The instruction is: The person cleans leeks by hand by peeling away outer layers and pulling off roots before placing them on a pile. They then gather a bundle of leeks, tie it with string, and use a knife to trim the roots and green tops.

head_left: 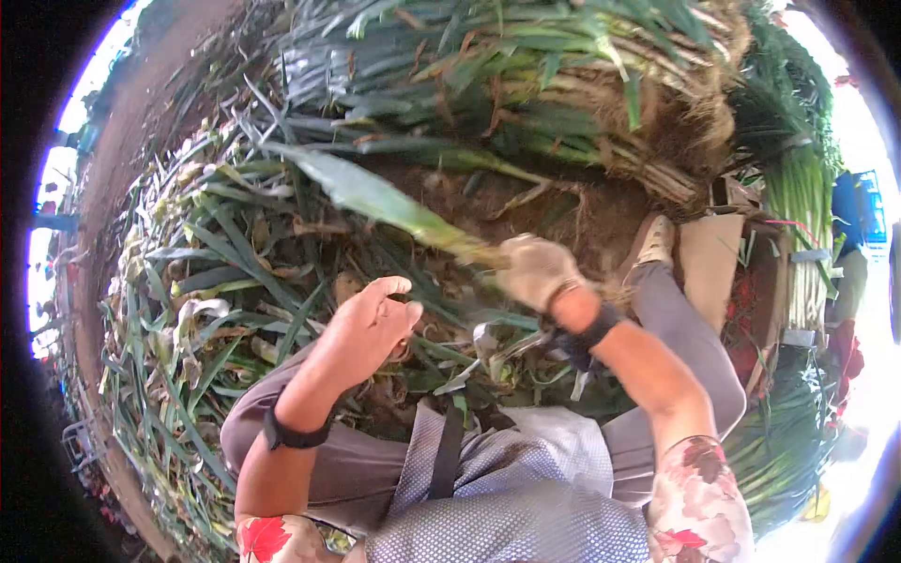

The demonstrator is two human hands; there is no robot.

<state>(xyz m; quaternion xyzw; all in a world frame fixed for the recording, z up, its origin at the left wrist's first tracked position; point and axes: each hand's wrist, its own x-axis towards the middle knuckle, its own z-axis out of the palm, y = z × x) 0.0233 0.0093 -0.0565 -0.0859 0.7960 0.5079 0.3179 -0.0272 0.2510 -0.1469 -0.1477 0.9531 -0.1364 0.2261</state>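
Observation:
Wrapped round the lower end of a green onion stalk [366,192] is my right hand [537,272], which seems to wear a light glove. The stalk's leaves point up and to the left. My left hand [380,319] is bare, with thumb and fingers apart and nothing between them, below the stalk and not touching it. Loose leaves and peelings [235,272] lie under and around my left hand. Beyond the stalk is a large pile of green onions [526,84], their roots toward the right.
A cardboard piece [709,267] stands right of my shoe [654,239]. Bundled green onions [798,206] stand at the right edge, near a blue crate [859,208]. More green onions [779,441] lie at the lower right. Discarded leaves spread across the left side.

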